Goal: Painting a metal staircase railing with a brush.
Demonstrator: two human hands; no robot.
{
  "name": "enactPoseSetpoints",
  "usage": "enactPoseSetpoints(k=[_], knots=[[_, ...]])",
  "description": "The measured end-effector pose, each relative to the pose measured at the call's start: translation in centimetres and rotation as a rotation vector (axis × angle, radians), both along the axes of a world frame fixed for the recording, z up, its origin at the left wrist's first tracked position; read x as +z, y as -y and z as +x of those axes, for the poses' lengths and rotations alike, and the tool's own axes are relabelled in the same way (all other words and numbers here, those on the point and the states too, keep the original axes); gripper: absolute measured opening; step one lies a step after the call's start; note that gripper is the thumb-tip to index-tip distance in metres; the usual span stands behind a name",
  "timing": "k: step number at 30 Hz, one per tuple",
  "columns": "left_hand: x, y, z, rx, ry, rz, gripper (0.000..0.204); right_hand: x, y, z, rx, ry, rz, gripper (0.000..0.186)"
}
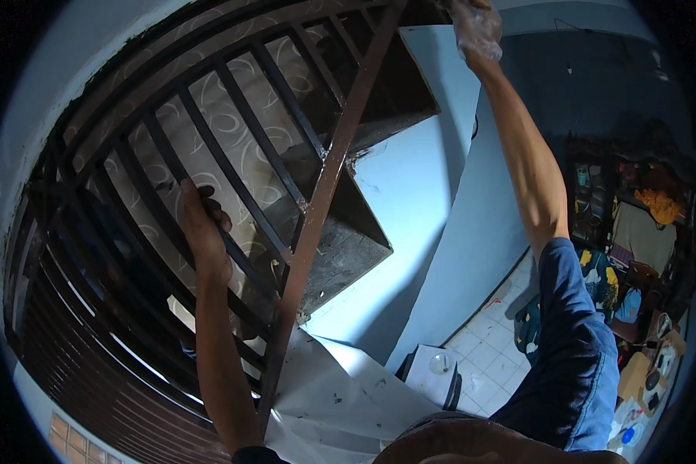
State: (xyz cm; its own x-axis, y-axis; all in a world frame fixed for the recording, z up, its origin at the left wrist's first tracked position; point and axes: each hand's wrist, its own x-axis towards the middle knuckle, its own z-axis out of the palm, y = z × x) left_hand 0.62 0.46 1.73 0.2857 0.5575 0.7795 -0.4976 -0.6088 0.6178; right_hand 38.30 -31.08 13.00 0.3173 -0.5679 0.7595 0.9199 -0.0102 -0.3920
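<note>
Fingers of the left hand (203, 230) curl round a dark bar (164, 147) of the railing (319, 203), whose brown slanting rail (292, 286) runs just to their right. Up beyond them stretches the right hand (478, 32), coated or wrapped in a whitish layer (487, 51); I can't tell whether those fingers clutch anything. Best bet, I'd say: anchor that left grip and avoid overreaching, since the covered palm could slip. Well below the right fingers, a clear round dish (439, 363) sits on a white table (424, 380), contents too small to tell; farther off, a dark cabinet (626, 147) shelves jumbled goods (583, 178).
</note>
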Motion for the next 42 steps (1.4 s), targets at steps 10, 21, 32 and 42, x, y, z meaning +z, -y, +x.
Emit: enactPoseSetpoints(k=[10,21,32,42], knots=[[0.1,1.2,0.7,0.081,-0.013,-0.025,0.066,6.7,-3.6,6.0,0.665,0.183,0.477,0.028],[-0.4,-0.2,-0.1,0.097,-0.006,-0.008,0.070,6.4,-6.3,9.1,0.752,0.043,0.339,0.023],[0.0,1.2,0.5,0.090,-0.021,-0.016,0.060,6.7,-4.4,5.6,0.616,-0.004,0.402,0.035],[-0.2,0.8,0.7,0.079,0.006,-0.004,0.068,6.1,-4.8,2.9,0.634,0.015,0.283,0.029]])
